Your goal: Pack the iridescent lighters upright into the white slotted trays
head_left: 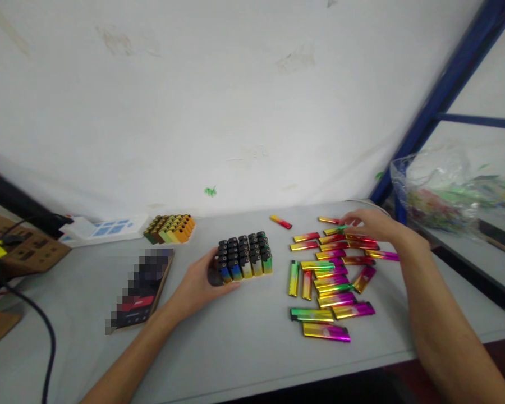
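Note:
A block of upright lighters (246,259) with black tops and blue, white and green bodies stands mid-table. My left hand (202,283) is curved round its left side, thumb along the front bottom edge and fingers partly hidden behind. On the right, many shiny lighters (330,285) in yellow, red, green and magenta lie loose in a pile. My right hand (364,223) is at the pile's far edge, fingertips bent down on a green and yellow lighter (333,230). A yellow and red lighter (281,222) lies apart near the wall.
Another block of yellow and brown lighters (169,229) stands back left beside a white power strip (109,229). A phone (141,292) lies left of my left hand. Cardboard (29,241) and a black cable (46,331) are far left; a plastic bag (437,191) hangs beyond a blue post (437,101).

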The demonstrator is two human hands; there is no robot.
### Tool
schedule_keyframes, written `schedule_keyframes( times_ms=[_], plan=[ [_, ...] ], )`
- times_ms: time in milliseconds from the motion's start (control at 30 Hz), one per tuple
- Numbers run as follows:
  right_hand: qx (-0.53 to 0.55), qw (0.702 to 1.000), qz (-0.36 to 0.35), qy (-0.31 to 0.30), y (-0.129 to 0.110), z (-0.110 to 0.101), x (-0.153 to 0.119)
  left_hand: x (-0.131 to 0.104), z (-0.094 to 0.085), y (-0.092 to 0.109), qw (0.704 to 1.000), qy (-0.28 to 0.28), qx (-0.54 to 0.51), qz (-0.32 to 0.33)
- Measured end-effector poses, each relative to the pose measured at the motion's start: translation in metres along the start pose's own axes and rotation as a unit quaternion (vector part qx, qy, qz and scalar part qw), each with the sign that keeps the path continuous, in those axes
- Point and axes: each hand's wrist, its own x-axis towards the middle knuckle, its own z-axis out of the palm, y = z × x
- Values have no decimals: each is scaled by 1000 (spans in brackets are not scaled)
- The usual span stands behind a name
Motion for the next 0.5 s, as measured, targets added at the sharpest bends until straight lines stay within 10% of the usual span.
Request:
schedule_keyframes(
  times_ms=[267, 500],
  plan=[
    [44, 998, -15, -46, 11, 17, 7, -1, 1, -3, 1000, 4, 0, -1],
    [81, 989, -66, 107, -17, 7, 2, -1, 3, -3, 1000, 3, -1, -9]
  ],
)
